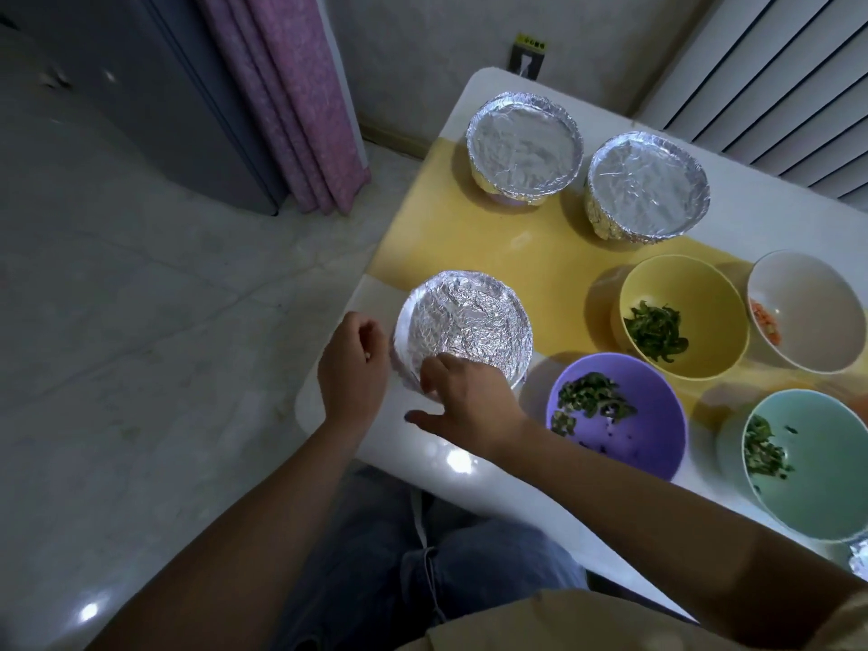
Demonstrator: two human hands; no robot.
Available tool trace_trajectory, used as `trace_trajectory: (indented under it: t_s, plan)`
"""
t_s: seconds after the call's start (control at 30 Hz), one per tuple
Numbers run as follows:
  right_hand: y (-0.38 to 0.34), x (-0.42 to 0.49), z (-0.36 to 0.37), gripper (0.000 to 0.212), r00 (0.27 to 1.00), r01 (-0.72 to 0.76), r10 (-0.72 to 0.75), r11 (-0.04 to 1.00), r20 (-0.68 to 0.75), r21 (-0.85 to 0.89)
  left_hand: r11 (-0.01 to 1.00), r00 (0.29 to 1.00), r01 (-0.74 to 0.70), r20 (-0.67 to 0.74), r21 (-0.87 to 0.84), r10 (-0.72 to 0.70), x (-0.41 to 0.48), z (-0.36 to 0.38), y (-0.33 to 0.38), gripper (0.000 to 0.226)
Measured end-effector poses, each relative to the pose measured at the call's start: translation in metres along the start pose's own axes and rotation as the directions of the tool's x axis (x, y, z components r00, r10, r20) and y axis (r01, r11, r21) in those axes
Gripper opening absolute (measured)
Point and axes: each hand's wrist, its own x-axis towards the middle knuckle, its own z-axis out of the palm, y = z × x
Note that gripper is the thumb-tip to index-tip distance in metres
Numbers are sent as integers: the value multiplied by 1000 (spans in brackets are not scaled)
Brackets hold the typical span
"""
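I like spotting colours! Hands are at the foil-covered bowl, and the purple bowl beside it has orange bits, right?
No: the head view shows green bits in the purple bowl, not orange. Left hand and right hand are at the foil-covered bowl beside it.
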Motion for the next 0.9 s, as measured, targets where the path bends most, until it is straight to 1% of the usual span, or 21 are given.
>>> trace_trajectory:
  t_s: [0.07, 0.17, 0.27, 0.33, 0.4, 0.5, 0.63, 0.67, 0.73, 0.8, 0.83, 0.9]
  plan:
    - [-3, -1, 6, 37, 999, -50, 49, 998, -23, -26, 1000, 999, -6, 39, 6, 6, -9, -3, -4, 19]
    - [-6, 3, 11, 24, 990, -120, 119, 993, -73, -1, 999, 993, 4, 114, 35, -8, -21, -5, -7, 28]
    - [-7, 3, 15, 18, 983, -131, 135, 991, -126, 40, 997, 968, 80, 238, 20, -83, -27, -2, -4, 37]
    - [-7, 1, 16, 15, 978, -142, 149, 988, -146, 54, 995, 961, 100, 257, 20, -102, -27, -2, 0, 42]
    - [-8, 1, 16, 14, 973, -155, 163, 986, -161, 57, 994, 964, 61, 255, 85, -81, -25, -3, 5, 41]
    - [-10, 4, 16, 16, 974, -139, 146, 989, -171, 50, 974, 955, 6, 289, 228, -73, -18, -1, 11, 33]
    - [-11, 8, 13, 21, 981, -92, 99, 995, -170, 47, 940, 926, -21, 361, 341, -111, -4, 1, 14, 28]
    - [-11, 8, 13, 21, 980, -85, 92, 995, -174, 50, 933, 927, -23, 356, 359, -114, -4, 0, 16, 29]
    - [-11, 8, 13, 22, 979, -78, 86, 996, -184, 49, 928, 951, -3, 287, 372, -112, -6, -3, 18, 30]
    - [-10, 8, 14, 22, 976, -78, 86, 996, -201, 49, 944, 976, 42, 187, 328, -109, -11, -3, 18, 32]
    - [-10, 7, 15, 20, 974, -75, 85, 996, -208, 54, 951, 982, 47, 159, 306, -100, -14, -3, 19, 33]
    - [-9, 6, 15, 15, 976, -63, 75, 996, -206, 64, 953, 985, 15, 161, 301, -66, -20, -1, 21, 30]
